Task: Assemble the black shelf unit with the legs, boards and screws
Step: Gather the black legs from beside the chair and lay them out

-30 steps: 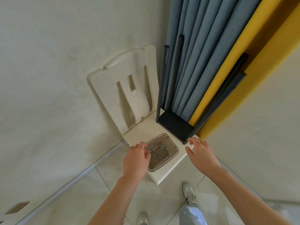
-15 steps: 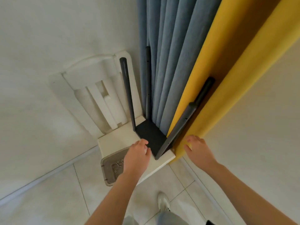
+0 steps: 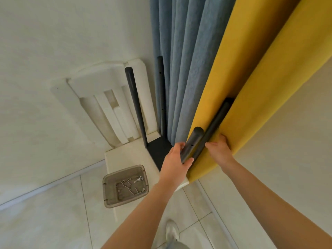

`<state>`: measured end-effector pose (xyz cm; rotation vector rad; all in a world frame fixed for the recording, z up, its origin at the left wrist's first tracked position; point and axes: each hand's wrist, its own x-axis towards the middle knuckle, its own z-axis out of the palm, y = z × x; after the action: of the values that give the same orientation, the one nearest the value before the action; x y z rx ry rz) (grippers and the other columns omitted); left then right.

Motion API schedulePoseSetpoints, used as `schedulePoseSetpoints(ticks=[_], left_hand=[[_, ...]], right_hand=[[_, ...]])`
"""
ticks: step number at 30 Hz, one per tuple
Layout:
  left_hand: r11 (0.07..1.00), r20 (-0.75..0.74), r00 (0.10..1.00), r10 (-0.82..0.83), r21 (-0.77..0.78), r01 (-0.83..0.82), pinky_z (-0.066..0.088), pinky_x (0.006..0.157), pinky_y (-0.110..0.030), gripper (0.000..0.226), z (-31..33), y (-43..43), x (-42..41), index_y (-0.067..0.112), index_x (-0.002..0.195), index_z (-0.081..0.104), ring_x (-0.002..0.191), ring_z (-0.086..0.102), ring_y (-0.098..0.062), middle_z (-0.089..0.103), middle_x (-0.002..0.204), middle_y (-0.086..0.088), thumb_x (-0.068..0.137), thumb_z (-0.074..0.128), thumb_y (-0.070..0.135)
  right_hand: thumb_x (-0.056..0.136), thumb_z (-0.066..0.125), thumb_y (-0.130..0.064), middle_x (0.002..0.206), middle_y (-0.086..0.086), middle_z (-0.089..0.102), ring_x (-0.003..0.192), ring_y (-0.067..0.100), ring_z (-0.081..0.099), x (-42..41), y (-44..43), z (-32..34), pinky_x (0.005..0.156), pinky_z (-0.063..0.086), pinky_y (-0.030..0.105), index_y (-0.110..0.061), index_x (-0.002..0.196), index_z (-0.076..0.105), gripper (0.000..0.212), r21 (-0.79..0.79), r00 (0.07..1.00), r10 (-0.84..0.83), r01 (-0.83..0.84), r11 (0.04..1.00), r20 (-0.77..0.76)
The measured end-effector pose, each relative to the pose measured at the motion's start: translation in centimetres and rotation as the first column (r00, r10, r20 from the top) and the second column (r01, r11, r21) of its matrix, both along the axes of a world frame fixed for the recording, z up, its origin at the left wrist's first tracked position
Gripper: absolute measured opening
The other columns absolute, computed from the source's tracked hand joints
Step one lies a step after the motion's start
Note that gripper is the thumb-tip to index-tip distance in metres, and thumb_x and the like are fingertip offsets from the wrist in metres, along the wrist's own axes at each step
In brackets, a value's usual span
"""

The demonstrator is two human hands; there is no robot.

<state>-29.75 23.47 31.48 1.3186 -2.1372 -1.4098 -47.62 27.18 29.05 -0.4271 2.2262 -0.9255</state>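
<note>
Hands first: my left hand (image 3: 177,161) is wrapped round the nearest black leg (image 3: 191,145), fingers on its left side and thumb across the low end. My right hand (image 3: 220,151) sits just right of the neighbouring leg (image 3: 216,119). Its thumb touches the leg and its fingers are tucked into a fold of the yellow curtain (image 3: 260,78) — I cannot tell from my feed whether it has closed round that leg.

The shelf unit stands on the seat of a white chair (image 3: 125,157) in the corner, with one black board (image 3: 159,151) lying flat and four legs rising from it. One far leg (image 3: 136,108) stands in front of the chair back, the other (image 3: 161,97) against the blue curtain (image 3: 181,69). The two near ones are pressed against the yellow cloth.

A clear plastic tray (image 3: 109,198) rests at the seat's front, partly past the edge over the tiled floor (image 3: 53,221) — loose screws (image 3: 130,186) lie scattered in it. One pale shoe (image 3: 172,229) shows below.
</note>
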Motion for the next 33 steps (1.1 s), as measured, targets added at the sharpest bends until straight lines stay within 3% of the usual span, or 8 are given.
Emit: schedulePoseSetpoints(ticks=[5, 10, 15, 19, 24, 27, 30, 33], left_hand=[[1.000, 0.055, 0.998, 0.008, -0.019, -0.007, 0.040, 0.070, -0.014, 0.012, -0.6, -0.2, -0.2, 0.029, 0.109, 0.050, 0.084, 0.056, -0.007, 0.055, 0.095, 0.010, 0.101, 0.058, 0.032], [0.999, 0.056, 0.998, -0.026, -0.039, 0.028, 0.041, 0.071, -0.015, 0.012, -0.8, -0.1, 1.7, 0.032, 0.102, 0.047, 0.081, 0.055, -0.002, 0.053, 0.088, 0.015, 0.100, 0.059, 0.032], [0.993, 0.032, 0.992, 0.119, -0.017, -0.119, 0.043, 0.067, -0.007, 0.025, -1.6, 0.3, 3.7, 0.044, 0.089, 0.048, 0.085, 0.057, 0.007, 0.060, 0.089, 0.015, 0.095, 0.065, 0.026], [0.968, 0.050, 0.971, 0.235, 0.074, -0.239, 0.041, 0.064, -0.005, 0.031, -2.2, -0.1, 4.9, 0.043, 0.096, 0.050, 0.084, 0.059, 0.005, 0.060, 0.092, 0.020, 0.091, 0.071, 0.021], [0.945, 0.075, 0.953, 0.293, 0.131, -0.301, 0.042, 0.078, -0.009, 0.029, -3.0, -0.4, 6.4, 0.031, 0.108, 0.056, 0.092, 0.059, -0.002, 0.059, 0.095, 0.020, 0.090, 0.074, 0.019], [0.936, 0.116, 0.941, 0.317, 0.123, -0.331, 0.040, 0.085, -0.016, 0.025, -2.9, -0.2, 6.9, 0.023, 0.116, 0.062, 0.093, 0.057, -0.006, 0.059, 0.097, 0.015, 0.093, 0.070, 0.017], [0.909, 0.078, 0.918, 0.390, 0.129, -0.397, 0.040, 0.087, -0.021, 0.022, -2.1, -0.9, 7.1, 0.022, 0.115, 0.061, 0.095, 0.057, -0.009, 0.060, 0.099, 0.010, 0.095, 0.067, 0.015], [0.877, -0.010, 0.887, 0.462, 0.153, -0.455, 0.043, 0.079, -0.013, 0.020, -1.0, -2.0, 7.6, 0.023, 0.110, 0.062, 0.092, 0.059, -0.003, 0.065, 0.100, 0.010, 0.095, 0.066, 0.012]], right_hand=[[0.091, 0.063, -0.020, 0.125, 0.014, 0.060, 0.115, 0.033, 0.056, -1.5, -1.1, -0.5, 0.088, 0.041, 0.034, -0.009, 0.141, 0.038, 0.058, -0.001, 0.999, 0.018, -0.018, 1.000, 0.033], [0.093, 0.064, -0.019, 0.132, 0.017, 0.058, 0.121, 0.034, 0.055, -1.2, -1.9, -0.7, 0.104, 0.044, 0.048, -0.007, 0.137, 0.042, 0.051, -0.019, 0.997, 0.075, -0.075, 0.997, 0.031], [0.094, 0.066, -0.026, 0.138, 0.013, 0.054, 0.128, 0.033, 0.051, 0.4, -2.1, -0.2, 0.106, 0.042, 0.043, -0.008, 0.139, 0.042, 0.055, -0.092, 0.988, 0.149, -0.152, 0.984, -0.044], [0.095, 0.064, -0.024, 0.128, 0.014, 0.058, 0.122, 0.031, 0.054, 2.3, -1.9, 0.1, 0.095, 0.041, 0.031, -0.007, 0.133, 0.046, 0.045, -0.121, 0.971, 0.229, -0.237, 0.964, -0.072], [0.098, 0.060, -0.024, 0.094, 0.000, 0.058, 0.096, 0.018, 0.056, 4.4, -1.5, 0.1, 0.075, 0.041, 0.023, -0.016, 0.113, 0.051, 0.020, -0.137, 0.957, 0.268, -0.281, 0.950, -0.109], [0.097, 0.061, -0.024, 0.087, -0.002, 0.058, 0.086, 0.014, 0.054, 5.2, -1.3, 0.3, 0.063, 0.037, 0.016, -0.020, 0.105, 0.051, 0.013, -0.173, 0.952, 0.267, -0.291, 0.941, -0.148], [0.096, 0.062, -0.023, 0.091, 0.001, 0.060, 0.089, 0.017, 0.057, 5.6, -1.8, 1.0, 0.069, 0.041, 0.021, -0.020, 0.105, 0.052, 0.013, -0.208, 0.946, 0.275, -0.307, 0.928, -0.172], [0.096, 0.063, -0.022, 0.103, 0.007, 0.063, 0.102, 0.024, 0.059, 5.8, -2.7, 2.1, 0.083, 0.043, 0.029, -0.013, 0.113, 0.055, 0.021, -0.243, 0.941, 0.290, -0.326, 0.914, -0.173]])
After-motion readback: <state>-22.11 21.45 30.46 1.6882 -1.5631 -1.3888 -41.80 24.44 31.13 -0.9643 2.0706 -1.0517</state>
